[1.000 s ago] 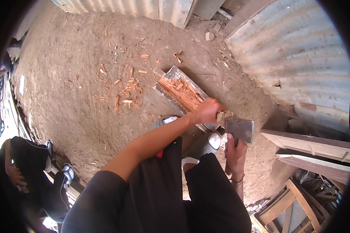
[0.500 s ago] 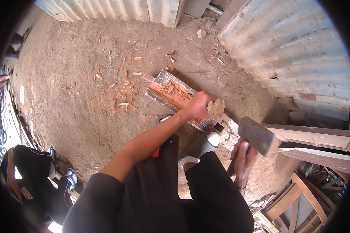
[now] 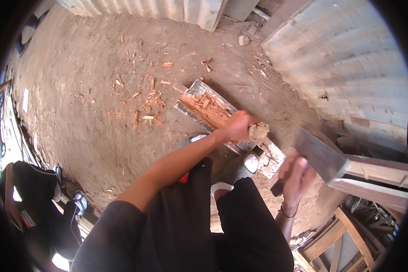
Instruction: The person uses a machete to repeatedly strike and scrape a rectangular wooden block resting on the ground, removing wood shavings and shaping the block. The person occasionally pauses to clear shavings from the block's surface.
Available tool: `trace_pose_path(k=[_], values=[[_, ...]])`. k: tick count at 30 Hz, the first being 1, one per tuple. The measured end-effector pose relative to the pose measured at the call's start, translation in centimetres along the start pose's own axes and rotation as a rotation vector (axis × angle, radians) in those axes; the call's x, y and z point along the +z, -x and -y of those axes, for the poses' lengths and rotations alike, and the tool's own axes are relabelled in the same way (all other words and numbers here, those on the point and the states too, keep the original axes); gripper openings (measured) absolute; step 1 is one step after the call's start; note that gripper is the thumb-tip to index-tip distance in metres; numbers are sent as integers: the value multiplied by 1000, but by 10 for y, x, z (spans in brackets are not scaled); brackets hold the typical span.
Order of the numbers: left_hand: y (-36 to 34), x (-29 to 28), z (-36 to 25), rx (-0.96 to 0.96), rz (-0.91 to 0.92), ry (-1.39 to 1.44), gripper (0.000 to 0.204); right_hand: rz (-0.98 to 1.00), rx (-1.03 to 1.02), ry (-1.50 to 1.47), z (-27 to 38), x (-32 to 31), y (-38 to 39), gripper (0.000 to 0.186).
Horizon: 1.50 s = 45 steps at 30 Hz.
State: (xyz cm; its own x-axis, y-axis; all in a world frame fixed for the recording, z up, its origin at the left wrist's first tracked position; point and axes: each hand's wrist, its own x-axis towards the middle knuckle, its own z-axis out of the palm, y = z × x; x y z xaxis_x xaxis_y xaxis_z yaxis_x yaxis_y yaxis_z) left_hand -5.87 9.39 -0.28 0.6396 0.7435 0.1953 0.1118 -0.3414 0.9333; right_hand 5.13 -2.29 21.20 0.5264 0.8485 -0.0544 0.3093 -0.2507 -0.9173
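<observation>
My left hand is wrapped round a chisel whose frayed, mushroomed wooden handle end points up at me; its blade is hidden below the hand. Under it lies a reddish piece of wood, with loose chips on top, along a low, paint-spattered bench. To the right, my right hand grips a mallet by its handle. The dark, block-shaped mallet head is raised beside the bench, apart from the chisel and slightly blurred.
Wood chips litter the dirt floor left of the bench. Corrugated metal sheets stand at the right and far side. Timber boards and a wooden frame lie at the right. Another person sits at the lower left.
My right hand has swung the mallet to the right, away from the chisel. The left hand keeps its hold on the chisel. The whole view has shifted slightly.
</observation>
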Motion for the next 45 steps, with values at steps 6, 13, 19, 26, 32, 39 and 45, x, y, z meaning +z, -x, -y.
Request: trace_pose_path(k=[6,13,19,26,32,39,45], values=[[-9,7,3,71,117,-5,51,183,-160,596,-89,-5,3,42],[-1,4,2,7,73,-51,44,-12,202,95,-3,-4,12,41],[-11,4,0,23,70,-47,39,182,-36,604,-76,18,16,38],[-2,11,6,67,1,-44,29,241,334,195,-32,9,9,45],[22,25,9,270,287,-165,26,156,387,70,-25,7,18,44],[17,22,12,214,66,-8,24,132,459,21,-35,-9,30,43],[-6,-24,15,-348,-679,493,35,92,467,-1,-30,-20,34,46]])
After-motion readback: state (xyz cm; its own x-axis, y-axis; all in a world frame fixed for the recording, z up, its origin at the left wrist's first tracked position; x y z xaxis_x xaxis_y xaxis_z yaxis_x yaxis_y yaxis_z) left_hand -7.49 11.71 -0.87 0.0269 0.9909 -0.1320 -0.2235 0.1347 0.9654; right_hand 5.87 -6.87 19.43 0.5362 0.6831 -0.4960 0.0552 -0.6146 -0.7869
